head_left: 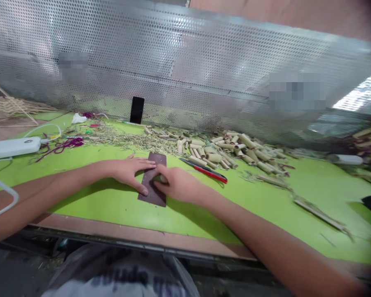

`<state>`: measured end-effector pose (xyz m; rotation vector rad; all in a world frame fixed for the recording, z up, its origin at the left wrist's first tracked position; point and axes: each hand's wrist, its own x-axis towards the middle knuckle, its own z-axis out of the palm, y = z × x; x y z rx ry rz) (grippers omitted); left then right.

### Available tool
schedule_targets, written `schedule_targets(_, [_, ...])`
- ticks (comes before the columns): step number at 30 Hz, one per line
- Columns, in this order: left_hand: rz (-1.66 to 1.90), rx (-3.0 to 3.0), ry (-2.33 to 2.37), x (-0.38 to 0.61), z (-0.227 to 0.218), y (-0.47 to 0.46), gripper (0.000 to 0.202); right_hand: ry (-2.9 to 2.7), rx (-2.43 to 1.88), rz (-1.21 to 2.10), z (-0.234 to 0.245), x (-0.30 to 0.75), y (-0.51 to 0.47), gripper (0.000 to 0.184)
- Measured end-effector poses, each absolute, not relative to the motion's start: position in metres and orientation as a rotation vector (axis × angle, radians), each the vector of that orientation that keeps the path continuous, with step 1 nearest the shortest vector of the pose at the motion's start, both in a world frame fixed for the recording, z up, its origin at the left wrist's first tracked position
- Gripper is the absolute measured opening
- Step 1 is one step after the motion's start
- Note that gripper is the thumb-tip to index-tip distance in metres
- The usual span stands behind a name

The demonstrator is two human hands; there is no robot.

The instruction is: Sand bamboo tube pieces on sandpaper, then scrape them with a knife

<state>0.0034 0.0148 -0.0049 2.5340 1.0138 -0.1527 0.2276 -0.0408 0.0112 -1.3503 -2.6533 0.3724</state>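
Note:
A dark brown rectangular sheet, which looks like sandpaper, lies flat on the green tabletop. My left hand rests on its left side, thumb and fingers spread, pressing it down. Over the sheet's right part, my right hand has its fingers closed round a short piece of cut stalk; only its pale greenish end shows, and it appears to touch the sheet. Just right of the sheet lies a red-and-black cutter.
Behind the cutter is a heap of cut hollow stalks, with shavings to its left. A phone leans on the perforated metal panel. Purple string and a white power strip lie left; long split stalks lie right.

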Motion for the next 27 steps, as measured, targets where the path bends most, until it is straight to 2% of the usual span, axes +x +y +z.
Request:
schedule_targets(7, [-0.153, 2.54, 1.019, 0.004, -0.007, 0.017, 0.108, -2.714, -1.307, 0.408, 0.011, 0.223, -0.034, 0.015])
schedule_targets(10, [-0.152, 2.554, 1.013, 0.004, -0.008, 0.017, 0.106, -2.581, -1.326, 0.344, 0.007, 0.221, -0.033, 0.02])
schedule_targets(14, [-0.137, 2.582, 0.972, 0.004, -0.01, 0.017, 0.107, -2.741, -1.09, 0.591, 0.008, 0.223, -0.029, 0.014])
schedule_targets(17, [-0.156, 2.562, 0.992, 0.005, -0.009, 0.016, 0.112, -2.644, -1.368, 0.439, 0.008, 0.225, -0.026, 0.015])
schedule_targets(19, [-0.176, 2.548, 1.002, 0.006, -0.008, 0.015, 0.113, -2.603, -1.37, 0.342, 0.007, 0.225, -0.028, 0.019])
schedule_targets(23, [-0.168, 2.545, 0.995, 0.006, -0.007, 0.014, 0.113, -2.68, -1.061, 0.524, 0.006, 0.227, -0.036, 0.016])
schedule_targets(27, [-0.139, 2.527, 1.0, 0.005, -0.007, 0.014, 0.116, -2.435, -1.024, 0.67, 0.01, 0.238, -0.032, 0.023])
